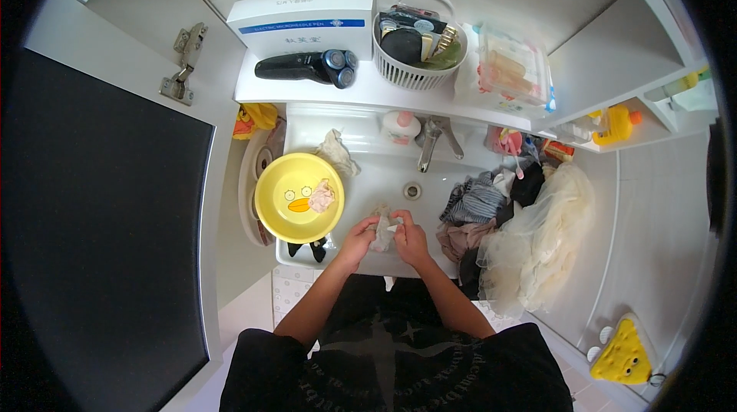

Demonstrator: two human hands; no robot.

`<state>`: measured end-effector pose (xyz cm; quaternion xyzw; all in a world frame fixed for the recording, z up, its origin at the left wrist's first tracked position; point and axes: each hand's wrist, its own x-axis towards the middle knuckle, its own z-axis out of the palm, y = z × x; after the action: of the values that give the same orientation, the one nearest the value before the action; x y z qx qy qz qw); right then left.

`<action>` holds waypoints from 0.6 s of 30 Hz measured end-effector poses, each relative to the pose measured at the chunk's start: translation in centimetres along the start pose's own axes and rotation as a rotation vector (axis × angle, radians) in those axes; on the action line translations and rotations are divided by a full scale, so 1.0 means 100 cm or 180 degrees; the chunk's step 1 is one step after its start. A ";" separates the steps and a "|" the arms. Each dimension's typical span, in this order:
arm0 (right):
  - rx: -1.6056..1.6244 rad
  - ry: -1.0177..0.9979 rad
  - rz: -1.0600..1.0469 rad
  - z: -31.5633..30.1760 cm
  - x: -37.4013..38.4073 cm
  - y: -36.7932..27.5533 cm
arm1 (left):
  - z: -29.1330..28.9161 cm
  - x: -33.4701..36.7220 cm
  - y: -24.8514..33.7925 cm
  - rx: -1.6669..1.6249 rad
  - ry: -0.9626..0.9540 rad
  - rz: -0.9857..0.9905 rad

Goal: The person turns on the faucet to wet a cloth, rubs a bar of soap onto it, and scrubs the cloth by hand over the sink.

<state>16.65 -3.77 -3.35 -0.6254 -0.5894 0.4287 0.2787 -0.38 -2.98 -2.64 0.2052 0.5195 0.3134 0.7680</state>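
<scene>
Over the front of the white sink (pixel 376 162), a pale, crumpled piece of cloth (pixel 381 232) is held between my two hands. My left hand (pixel 355 244) grips its left side with closed fingers, and my right hand (pixel 411 238) pinches the right side. What kind of garment it is cannot be made out. Left of my hands stands a yellow basin (pixel 270 208) with a duck-like face, a crumpled pinkish cloth (pixel 322 196) lying in it. Another off-white cloth (pixel 336 153) is draped behind the basin. The drain (pixel 412 191) lies just beyond my hands.
A faucet (pixel 431 143) and a pump bottle (pixel 401 127) stand at the sink's back. Clothes (pixel 476 198) and cream tulle (pixel 537 239) are heaped at right. Above, a shelf holds an electric shaver (pixel 303 67), a white basket (pixel 407 76) and boxes. A cabinet door (pixel 107 205) hangs open at left.
</scene>
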 end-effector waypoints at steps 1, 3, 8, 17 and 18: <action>-0.0023 -0.0009 -0.0011 0.000 0.000 0.000 | -0.001 0.001 -0.002 -0.0039 0.0027 -0.0030; -0.0046 -0.0019 -0.0025 0.000 0.001 0.001 | -0.003 0.004 -0.004 -0.0080 0.0054 -0.0057; -0.0120 0.0016 -0.0351 0.000 -0.005 0.004 | -0.007 0.009 -0.012 -0.0377 0.0138 -0.0135; 0.0898 0.0374 -0.0083 -0.022 0.033 -0.023 | -0.016 0.006 -0.014 -0.0750 0.0181 -0.0203; 0.0896 0.0354 -0.0097 -0.021 0.045 -0.034 | -0.017 0.006 -0.014 -0.0764 0.0194 -0.0187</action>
<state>16.55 1.50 -0.40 -0.5939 -0.5166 0.4675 0.4023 -1.41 -3.63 -4.58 0.0868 0.5071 0.3568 0.7797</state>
